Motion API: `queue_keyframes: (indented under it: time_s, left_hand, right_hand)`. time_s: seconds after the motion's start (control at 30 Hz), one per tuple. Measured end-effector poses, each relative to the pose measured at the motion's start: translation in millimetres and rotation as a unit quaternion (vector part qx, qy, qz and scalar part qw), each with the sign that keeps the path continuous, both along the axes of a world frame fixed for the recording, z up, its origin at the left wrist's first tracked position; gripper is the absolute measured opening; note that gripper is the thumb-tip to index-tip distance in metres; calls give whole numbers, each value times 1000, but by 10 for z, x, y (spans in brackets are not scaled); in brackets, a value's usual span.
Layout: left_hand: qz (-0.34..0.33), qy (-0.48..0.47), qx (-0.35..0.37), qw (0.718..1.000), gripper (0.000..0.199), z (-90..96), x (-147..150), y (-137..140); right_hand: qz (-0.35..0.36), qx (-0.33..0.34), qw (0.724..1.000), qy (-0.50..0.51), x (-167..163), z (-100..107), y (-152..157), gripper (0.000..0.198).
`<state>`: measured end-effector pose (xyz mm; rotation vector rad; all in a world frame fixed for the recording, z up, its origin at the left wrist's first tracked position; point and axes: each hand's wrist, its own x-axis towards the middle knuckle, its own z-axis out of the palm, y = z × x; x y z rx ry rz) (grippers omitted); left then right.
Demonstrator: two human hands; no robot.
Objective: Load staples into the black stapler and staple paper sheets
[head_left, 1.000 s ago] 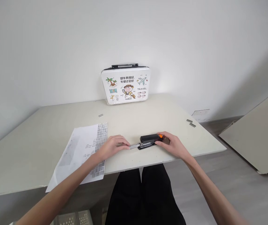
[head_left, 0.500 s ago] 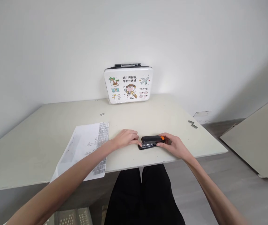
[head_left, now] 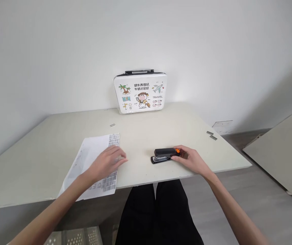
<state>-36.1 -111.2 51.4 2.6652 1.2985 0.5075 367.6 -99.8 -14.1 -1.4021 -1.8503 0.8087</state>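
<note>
A black stapler (head_left: 165, 153) with an orange rear end lies on the table, its nose pointing left. My right hand (head_left: 190, 159) grips the stapler's rear, thumb in front and fingers behind. Over the right part of the printed paper sheets (head_left: 95, 144) hovers my left hand (head_left: 110, 160), thumb and fingers apart with nothing between them. It partly covers the sheets, whose lower edge reaches past the table's front edge. Whether the left hand touches the paper, I cannot tell.
A white travel case (head_left: 140, 92) with cartoon prints leans against the wall at the back. One staple strip group (head_left: 112, 125) lies left of centre; further staple strips (head_left: 211, 135) lie near the right edge of the table (head_left: 146, 129). A perforated basket (head_left: 76, 236) is below.
My left hand has left the stapler's front end and moved left, over the paper sheets. My right hand keeps its hold on the stapler, which stays in place.
</note>
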Motion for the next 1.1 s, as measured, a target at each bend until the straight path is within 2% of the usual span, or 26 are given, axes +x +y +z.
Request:
queue_keyframes:
  time_s: [0.1,0.13,0.2,0.27,0.3,0.37,0.5,0.67,0.77,0.9,1.03,1.1]
  left_hand:
    - [35,18,-14,999,32,21,-581,-434]
    - [33,39,-14,999,38,4,-727,-576]
    - [26,82,-16,996,70,-59,-912,-823]
    - [30,103,-9,994,89,-140,-957,-993]
    - [35,105,-2,994,90,-178,-935,-1044]
    - [43,100,10,994,80,-239,-829,-1086]
    - [39,85,8,996,65,-326,-480,-1024]
    - [66,68,16,995,72,-464,24,-853]
    - [56,56,13,997,72,-524,279,-722]
    - [20,48,9,999,68,-527,479,-560]
    - [-14,28,-1,1000,58,-452,527,-479]
    - [-19,16,-21,999,59,-402,528,-463]
  right_hand:
    - [-5,-5,1000,-9,10,-17,-9,48]
    - [-5,-6,1000,-11,11,-22,-12,47]
    - [-5,-5,1000,-13,6,-27,-19,47]
    - [-6,0,1000,-15,-3,-26,-26,47]
    - [-8,3,1000,-17,-7,-24,-28,48]
    - [-11,6,1000,-20,-13,-21,-32,49]
    - [-6,-1,1000,-24,-17,-15,-36,48]
    - [-11,-1,1000,-30,-27,0,-47,45]
    - [-8,5,1000,-24,-15,-7,-33,46]
    - [-8,4,1000,-21,6,-37,-5,49]
    - [-6,6,1000,-20,-6,-42,-6,48]
    - [-4,6,1000,-21,-19,-30,-15,47]
